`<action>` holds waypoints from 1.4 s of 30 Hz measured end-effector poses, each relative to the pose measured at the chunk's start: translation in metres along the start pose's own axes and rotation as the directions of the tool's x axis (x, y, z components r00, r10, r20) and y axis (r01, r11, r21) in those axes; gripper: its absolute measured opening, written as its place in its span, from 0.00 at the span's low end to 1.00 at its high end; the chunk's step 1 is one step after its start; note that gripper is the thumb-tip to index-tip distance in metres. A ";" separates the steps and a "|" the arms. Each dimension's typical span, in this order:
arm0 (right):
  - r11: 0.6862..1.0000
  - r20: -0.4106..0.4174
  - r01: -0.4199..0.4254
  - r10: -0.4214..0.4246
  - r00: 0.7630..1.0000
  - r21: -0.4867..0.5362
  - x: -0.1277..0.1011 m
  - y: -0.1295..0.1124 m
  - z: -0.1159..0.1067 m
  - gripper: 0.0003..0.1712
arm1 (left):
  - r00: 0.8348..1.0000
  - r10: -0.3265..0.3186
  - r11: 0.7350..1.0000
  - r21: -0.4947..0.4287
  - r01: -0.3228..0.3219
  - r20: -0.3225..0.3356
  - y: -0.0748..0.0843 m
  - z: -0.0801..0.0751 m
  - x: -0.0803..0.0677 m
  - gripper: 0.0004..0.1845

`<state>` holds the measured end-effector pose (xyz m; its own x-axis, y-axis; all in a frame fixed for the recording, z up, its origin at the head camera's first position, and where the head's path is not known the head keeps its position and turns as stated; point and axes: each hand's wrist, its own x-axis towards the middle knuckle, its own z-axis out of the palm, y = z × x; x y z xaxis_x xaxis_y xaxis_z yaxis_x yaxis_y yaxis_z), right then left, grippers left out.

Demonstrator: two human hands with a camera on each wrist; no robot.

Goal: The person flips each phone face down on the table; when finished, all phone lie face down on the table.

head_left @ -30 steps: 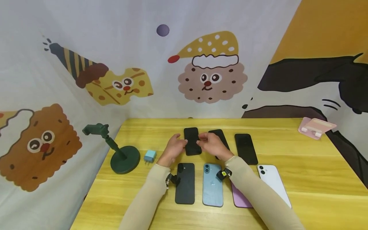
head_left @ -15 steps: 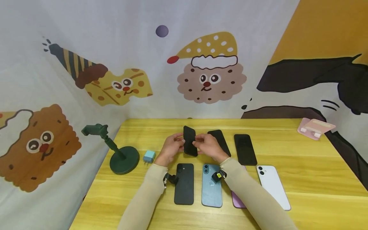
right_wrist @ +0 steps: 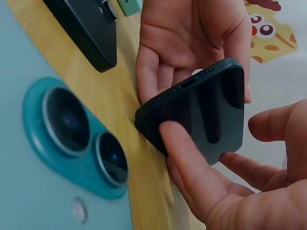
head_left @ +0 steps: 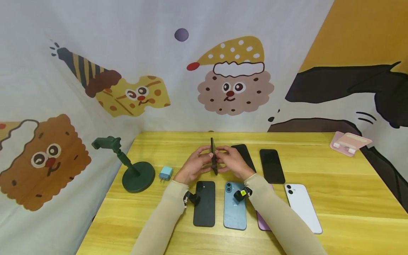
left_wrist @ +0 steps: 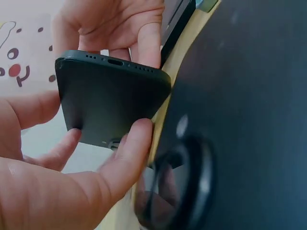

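Both hands hold a black smartphone (head_left: pixel 213 156) up on its edge, seen almost edge-on in the head view. My left hand (head_left: pixel 195 163) is at its matte back, and my right hand (head_left: pixel 235 163) is at its glossy screen. The left wrist view shows the back of the phone (left_wrist: pixel 105 103), with thumb and fingers at it and its charging port toward the camera. In the right wrist view a right-hand digit lies against the screen (right_wrist: pixel 206 120). A dark grey phone (head_left: pixel 205 212) and a light blue phone (head_left: pixel 234 216) lie face down nearer, below the wrists.
Two black phones (head_left: pixel 272 166) lie screen up to the right, one partly behind the right hand. A purple phone (head_left: pixel 263 223) sits under the right sleeve beside a white phone (head_left: pixel 306 209). Left are a charger plug (head_left: pixel 166 173) and green stand (head_left: pixel 139 177); a pink stand (head_left: pixel 350 142) is far right.
The phone lay flat with its screen up; it has been lifted and turned onto its edge, its screen swinging toward the right hand. Both hands have closed in around it.
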<state>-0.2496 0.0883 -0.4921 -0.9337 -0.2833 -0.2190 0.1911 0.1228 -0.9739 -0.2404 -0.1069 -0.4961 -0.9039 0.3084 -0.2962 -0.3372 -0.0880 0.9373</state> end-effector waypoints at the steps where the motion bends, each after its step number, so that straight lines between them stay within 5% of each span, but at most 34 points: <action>1: 1.000 0.002 -0.003 0.003 1.000 0.008 0.000 0.000 -0.001 0.31 | 1.000 -0.001 1.000 0.005 0.001 0.008 0.000 0.001 0.000 0.27; 16: 0.997 -0.080 0.024 -0.030 0.996 -0.078 -0.001 -0.004 -0.004 0.25 | 0.999 0.025 0.984 0.175 -0.028 0.021 0.002 0.015 0.003 0.28; 19: 0.994 -0.106 0.035 -0.046 0.993 -0.108 -0.003 -0.007 -0.006 0.26 | 0.999 0.032 0.991 0.130 -0.029 -0.015 0.002 0.013 0.003 0.28; 24: 0.984 -0.138 0.074 -0.097 0.986 -0.163 -0.012 -0.018 -0.008 0.26 | 0.998 -0.025 0.997 -0.069 0.020 -0.063 0.001 0.006 0.005 0.28; 33: 0.979 -0.100 0.146 -0.161 0.982 -0.144 -0.027 -0.034 -0.003 0.25 | 0.997 -0.068 0.972 -0.223 0.073 0.029 -0.001 0.003 0.006 0.24; 42: 0.979 -0.129 0.132 -0.152 0.980 -0.154 -0.022 -0.028 -0.007 0.23 | 0.999 -0.033 0.991 -0.130 0.028 -0.030 -0.002 -0.003 0.004 0.24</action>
<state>-0.2368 0.0976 -0.4597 -0.9831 -0.1733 -0.0586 0.0176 0.2290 -0.9733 -0.2445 -0.1083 -0.4999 -0.9000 0.2824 -0.3319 -0.3940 -0.2020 0.8966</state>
